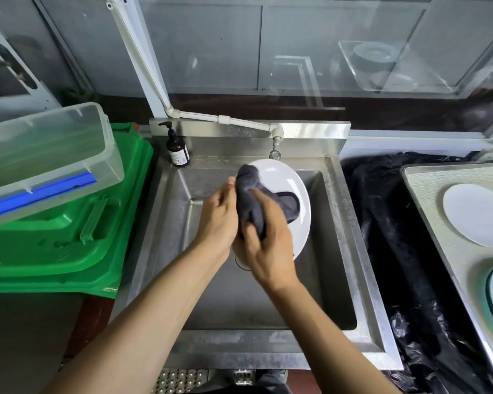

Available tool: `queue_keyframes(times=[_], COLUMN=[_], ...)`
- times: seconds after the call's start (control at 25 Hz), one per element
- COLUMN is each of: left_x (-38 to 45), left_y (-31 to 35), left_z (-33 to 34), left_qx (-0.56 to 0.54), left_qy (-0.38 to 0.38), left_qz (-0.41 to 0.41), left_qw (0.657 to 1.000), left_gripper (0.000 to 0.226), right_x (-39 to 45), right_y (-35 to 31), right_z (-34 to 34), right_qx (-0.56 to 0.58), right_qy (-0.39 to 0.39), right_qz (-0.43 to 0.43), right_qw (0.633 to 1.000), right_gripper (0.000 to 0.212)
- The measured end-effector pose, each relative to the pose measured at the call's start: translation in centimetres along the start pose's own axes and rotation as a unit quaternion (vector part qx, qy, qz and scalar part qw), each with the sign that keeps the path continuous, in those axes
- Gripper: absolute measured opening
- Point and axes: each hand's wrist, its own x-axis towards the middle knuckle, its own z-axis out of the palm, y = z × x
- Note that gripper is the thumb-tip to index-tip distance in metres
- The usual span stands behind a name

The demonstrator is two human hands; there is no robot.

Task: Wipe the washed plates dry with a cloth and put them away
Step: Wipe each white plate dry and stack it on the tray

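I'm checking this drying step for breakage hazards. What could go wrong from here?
1. The white plate is held tilted over the steel sink by the left hand alone at its edge; if that grip slips, it could drop and chip.
2. The plate's upper rim sits close to the tap; a wide wipe by the right hand with the grey cloth might knock it.

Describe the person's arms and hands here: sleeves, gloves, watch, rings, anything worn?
Both forearms are bare as far as the bottom frame edge, with no sleeve in view. The left hand and right hand wear no gloves. No watch, bracelet or ring shows on the visible sides of the wrists and fingers. No markings or bandages are visible.
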Motion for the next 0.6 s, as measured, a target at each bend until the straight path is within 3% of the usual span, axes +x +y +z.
queue_keyframes(times=[0.12, 0.24, 0.28, 0.48, 0.52, 0.6], left_x=[0.2, -0.1, -0.3, 0.5, 0.4, 0.3], left_y=[0.3, 0.4, 0.5, 0.9, 0.8, 0.5], left_z=[-0.3, -0.9, -0.8, -0.1, -0.3, -0.8], left_qx=[-0.010, 0.006, 0.009, 0.002, 0.001, 0.006], left_qy=[0.017, 0.018, 0.017, 0.053, 0.056, 0.059], left_qz=[-0.007, 0.009, 0.010, 0.004, 0.001, -0.005], left_qw=[1.000, 1.000, 1.000, 0.999, 0.998, 0.998], left_gripper=[0.036, 0.038, 0.037, 0.038, 0.038, 0.037], right_x=[-0.4, 0.4, 0.3, -3.1, -3.0, -2.1], right_y=[0.6, 2.1, 2.1, -0.3, 0.4, 1.6], right_z=[-0.1, -1.9, -1.9, 0.2, -0.2, -1.5], right_qx=[-0.013, -0.040, -0.035, -0.023, -0.038, -0.042], right_qy=[-0.012, 0.099, 0.103, -0.055, -0.051, 0.016], right_qz=[-0.027, 0.175, 0.194, -0.017, -0.017, 0.081], right_qw=[0.999, 0.979, 0.975, 0.998, 0.998, 0.996], right_gripper=[0.046, 0.043, 0.042, 0.043, 0.042, 0.043])
